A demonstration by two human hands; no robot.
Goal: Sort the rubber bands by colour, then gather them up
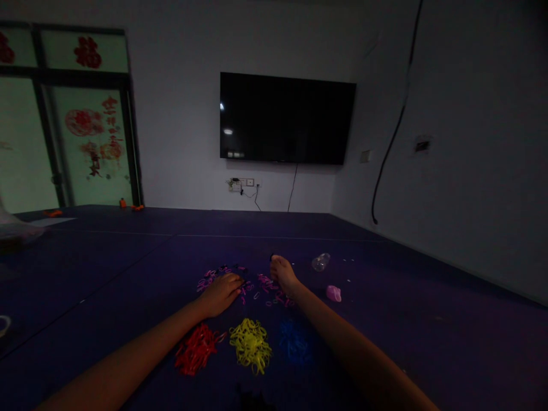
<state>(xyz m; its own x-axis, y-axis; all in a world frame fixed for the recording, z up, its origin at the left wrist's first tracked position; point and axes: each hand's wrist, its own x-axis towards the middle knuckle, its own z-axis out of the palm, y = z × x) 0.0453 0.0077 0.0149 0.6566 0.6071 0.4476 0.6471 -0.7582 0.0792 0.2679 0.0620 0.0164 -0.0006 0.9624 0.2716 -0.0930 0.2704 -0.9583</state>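
Observation:
Small pink, purple and dark bands (209, 279) lie scattered on the dark blue table (171, 268). My left hand (222, 293) rests palm down on them, its fingers spread towards the right. Just right of it, my right hand (281, 270) is raised a little with its fingers closed; a small dark thing, probably a band, shows at the fingertips. More pink bands (268, 282) lie beside it. Nearer to me are a red pile of bands (197, 349), a yellow pile (250, 344) and a dim blue pile (294, 341).
Right of my right hand lie a pink lump (333, 293) and a clear plastic object (321, 262). A roll of tape (4, 325) sits at the left edge, below a pale bag (17, 227). Small orange objects (137, 208) stand at the far edge. Dark clutter (252, 398) is nearest me.

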